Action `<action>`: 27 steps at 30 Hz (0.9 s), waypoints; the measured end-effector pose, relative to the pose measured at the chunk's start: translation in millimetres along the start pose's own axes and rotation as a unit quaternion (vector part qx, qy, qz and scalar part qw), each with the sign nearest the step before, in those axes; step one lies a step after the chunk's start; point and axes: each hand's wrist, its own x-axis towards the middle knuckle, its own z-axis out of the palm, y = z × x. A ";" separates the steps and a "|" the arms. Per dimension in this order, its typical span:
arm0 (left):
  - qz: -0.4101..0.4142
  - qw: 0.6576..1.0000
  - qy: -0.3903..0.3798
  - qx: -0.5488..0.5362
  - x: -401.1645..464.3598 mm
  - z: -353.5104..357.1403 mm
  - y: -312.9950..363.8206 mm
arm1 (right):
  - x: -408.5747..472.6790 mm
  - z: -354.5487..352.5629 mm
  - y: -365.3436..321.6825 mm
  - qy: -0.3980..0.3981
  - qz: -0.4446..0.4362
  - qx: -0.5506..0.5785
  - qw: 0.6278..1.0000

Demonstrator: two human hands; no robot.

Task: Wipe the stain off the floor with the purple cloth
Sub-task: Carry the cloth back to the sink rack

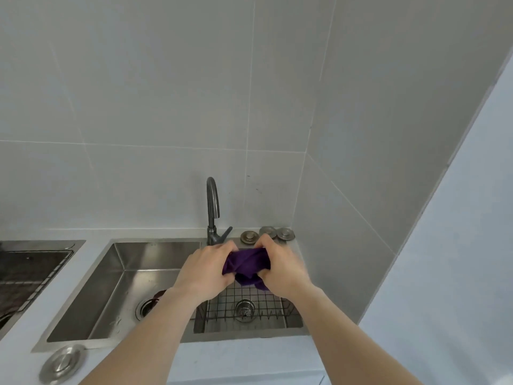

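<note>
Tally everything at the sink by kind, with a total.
Purple cloth, gripped by left hand and right hand: 1
Faucet: 1
Sink basins: 2
Wire rack: 1
Metal drain stoppers on the counter: 4
Total: 9

Open air fills the frame's upper half; the faucet (212,211) and three drain stoppers (268,234) crowd the centre.
</note>
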 end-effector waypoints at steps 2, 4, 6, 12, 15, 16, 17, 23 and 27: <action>-0.011 1.000 -0.010 -0.003 36.2 16.9 -10.2 | 37.8 8.5 22.0 -0.008 0.006 0.007 1.000; -0.022 0.999 -0.023 -0.005 68.3 35.0 -19.4 | 70.0 17.8 43.6 -0.012 0.013 0.013 1.000; -0.028 0.999 -0.038 -0.003 97.7 56.0 -29.9 | 98.2 30.4 66.0 -0.019 0.019 0.018 0.999; -0.054 0.995 -0.084 -0.032 156.1 128.5 -59.0 | 152.5 80.9 126.3 -0.051 0.053 0.029 0.997; -0.078 0.990 -0.109 -0.040 169.3 163.5 -75.7 | 167.5 109.1 149.6 -0.078 0.070 0.029 0.994; -0.086 0.989 -0.116 -0.043 172.5 175.0 -81.8 | 171.2 119.2 156.6 -0.085 0.074 0.028 0.993; -0.095 0.987 -0.123 -0.050 174.7 186.4 -87.9 | 174.2 129.1 162.8 -0.091 0.079 0.028 0.992; -0.133 0.978 -0.154 -0.051 175.6 241.4 -122.3 | 186.5 182.1 190.1 -0.123 0.096 0.004 0.988; -0.139 0.975 -0.172 -0.026 172.5 269.1 -141.7 | 188.7 209.4 202.4 -0.138 0.082 -0.041 0.986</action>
